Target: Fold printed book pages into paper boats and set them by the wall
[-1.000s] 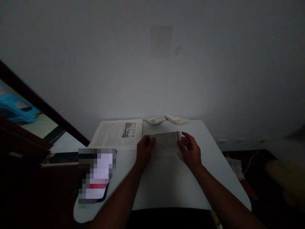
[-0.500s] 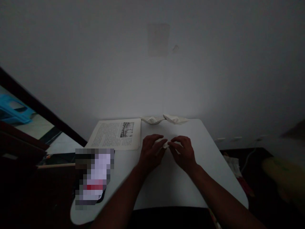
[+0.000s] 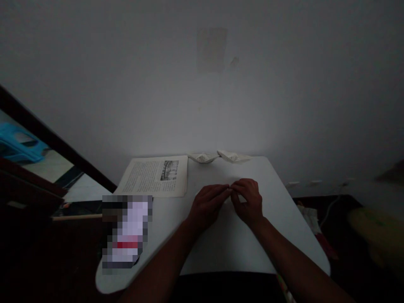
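Both hands have drawn back toward the body since the earlier frames, and the printed sheet that was held spread between them is now almost wholly hidden under the fingers. Left hand [image 3: 208, 205] lies palm-down on the white surface [image 3: 221, 248], fingers pressed together and pointing right, tips meeting those of the right hand [image 3: 249, 201]. Right hand is curled, fingers bunched over the same spot. Only a pale sliver of the folded paper [image 3: 227, 199] shows below the meeting fingertips; whether either hand pinches it or merely presses it flat, I cannot tell in this dim light. Placement suggests a crease being held down at the middle of the sheet, both hands bearing on one line so the paper cannot slip.

Paper sits at mid-surface, directly ahead of the body, well clear of other items.

Two folded paper boats [image 3: 203, 157] [image 3: 233, 156] rest at the far edge against the wall, side by side, nearly touching, set out of the way of the hands. Open printed book [image 3: 156, 176] lies to the far left, text and a dark picture upward, within easy reach of the left hand. Blurred-out object [image 3: 128, 231] sits at the near left edge, partly overhanging.
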Tool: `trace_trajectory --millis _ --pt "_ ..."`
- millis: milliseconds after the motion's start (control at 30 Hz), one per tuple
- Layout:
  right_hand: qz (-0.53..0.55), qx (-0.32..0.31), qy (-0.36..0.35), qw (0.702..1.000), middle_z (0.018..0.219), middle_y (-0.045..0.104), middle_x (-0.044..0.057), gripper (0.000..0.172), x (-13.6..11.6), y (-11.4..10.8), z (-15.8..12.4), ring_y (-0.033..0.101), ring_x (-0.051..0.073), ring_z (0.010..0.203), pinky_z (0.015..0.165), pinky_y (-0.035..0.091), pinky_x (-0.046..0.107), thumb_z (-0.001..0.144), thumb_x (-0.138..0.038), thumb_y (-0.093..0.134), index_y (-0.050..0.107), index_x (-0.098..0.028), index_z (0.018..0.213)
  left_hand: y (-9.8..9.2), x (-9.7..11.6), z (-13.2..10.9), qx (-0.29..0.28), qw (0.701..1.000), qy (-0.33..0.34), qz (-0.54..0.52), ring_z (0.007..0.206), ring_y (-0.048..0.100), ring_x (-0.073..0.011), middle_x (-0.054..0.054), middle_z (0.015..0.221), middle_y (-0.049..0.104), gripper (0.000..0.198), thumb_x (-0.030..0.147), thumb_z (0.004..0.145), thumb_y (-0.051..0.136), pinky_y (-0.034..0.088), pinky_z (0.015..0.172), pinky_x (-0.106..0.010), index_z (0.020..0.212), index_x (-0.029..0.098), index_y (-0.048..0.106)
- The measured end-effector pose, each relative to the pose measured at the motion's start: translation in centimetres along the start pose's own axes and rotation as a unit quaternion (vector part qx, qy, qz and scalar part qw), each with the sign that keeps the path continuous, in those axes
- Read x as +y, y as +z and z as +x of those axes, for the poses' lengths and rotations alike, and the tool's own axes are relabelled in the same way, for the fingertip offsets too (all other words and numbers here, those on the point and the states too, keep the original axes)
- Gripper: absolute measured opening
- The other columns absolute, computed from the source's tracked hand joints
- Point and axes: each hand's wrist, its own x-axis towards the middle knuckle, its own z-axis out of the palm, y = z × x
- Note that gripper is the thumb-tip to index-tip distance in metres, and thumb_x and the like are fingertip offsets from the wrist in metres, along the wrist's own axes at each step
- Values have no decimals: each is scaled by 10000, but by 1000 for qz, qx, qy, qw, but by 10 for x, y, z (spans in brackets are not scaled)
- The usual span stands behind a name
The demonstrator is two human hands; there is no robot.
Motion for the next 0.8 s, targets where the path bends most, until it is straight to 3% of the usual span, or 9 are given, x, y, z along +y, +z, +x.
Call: trace_trajectory --millis 233,300,367,467,567,700,800 --pt "1 0 141 990 845 653 55 133 18 0 -1 568 205 853 797 427 385 858 -212 515 646 -196 859 -5 -1 -3 25 997 -6 -66 1084 567 -203 -117 1182 619 382 134 877 459 484 879 -382 1239 227 540" --pt "14 15 190 982 849 650 56 152 25 -1 -2 571 206 852 794 435 379 868 -236 500 644 -194 845 -8 -1 -5 43 993 -46 -98 1058 583 -202 -118 1165 627 354 151 886 443 485 865 -365 1213 217 563" --pt "37 16 209 977 842 643 54 157 28 -2 -3 572 205 850 794 440 373 868 -254 499 638 -194 829 -9 -1 -6 75 981 -138 -115 994 611 -186 -101 1103 658 317 177 893 443 486 839 -324 1169 207 597" --pt "89 -18 208 974 847 639 51 164 23 -2 -5 575 198 858 800 441 358 875 -273 492 633 -196 842 -11 -3 -4 154 928 -313 -131 925 626 -174 -71 1023 685 272 266 889 478 474 807 -274 1092 187 640" --pt "138 -59 206 967 881 641 52 170 14 0 -4 585 187 868 799 443 336 882 -285 488 634 -199 903 -11 -8 0 226 861 -418 -183 875 612 -180 -57 935 685 292 366 861 505 463 763 -260 999 160 659" --pt "178 -119 206 955 865 646 43 173 9 1 -3 602 170 825 758 455 302 875 -297 504 634 -204 941 -9 -14 3 217 799 -496 -262 705 565 -147 -10 739 634 252 393 792 574 441 645 -231 814 148 632" --pt "196 -161 209 944 829 643 31 165 8 2 -4 603 157 775 719 459 279 865 -305 519 637 -205 919 -5 -14 3 189 768 -529 -307 692 555 -148 -12 741 633 250 387 744 618 435 638 -235 800 143 613"
